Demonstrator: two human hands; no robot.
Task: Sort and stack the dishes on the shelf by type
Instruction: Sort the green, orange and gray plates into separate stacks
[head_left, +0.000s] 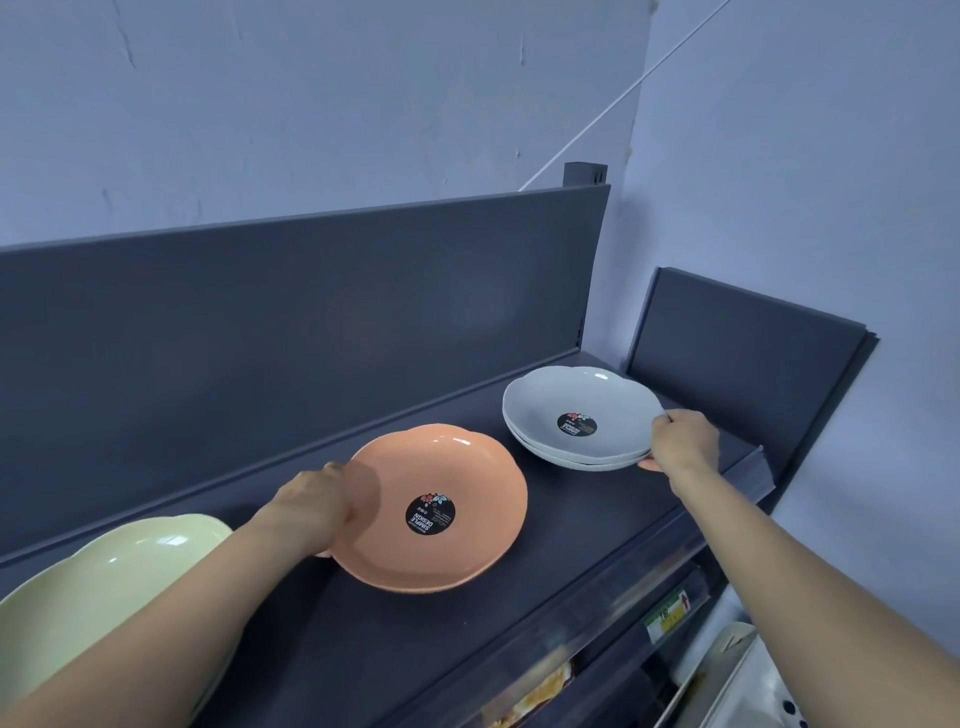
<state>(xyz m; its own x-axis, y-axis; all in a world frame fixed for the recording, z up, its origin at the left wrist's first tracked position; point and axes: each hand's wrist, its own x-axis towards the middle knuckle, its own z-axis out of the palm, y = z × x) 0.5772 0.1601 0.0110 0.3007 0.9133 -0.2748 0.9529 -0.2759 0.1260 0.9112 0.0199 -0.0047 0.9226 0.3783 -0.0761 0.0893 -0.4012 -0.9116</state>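
Left hand (317, 499) on orange dish (441, 499)

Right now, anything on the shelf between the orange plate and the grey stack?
Nothing: bare shelf between orange plate and grey stack, per the head view.

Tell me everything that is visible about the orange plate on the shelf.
The orange plate is a shallow dish with a softly scalloped rim, glossy like plastic or melamine. A round black sticker with a small flower and the words "SIMPLE DESIGN" sits in its centre. It lies face up on the dark shelf, between the pale green plate and the grey plates, touching neither. The left hand grips its left rim. A second orange rim seems to show beneath it.
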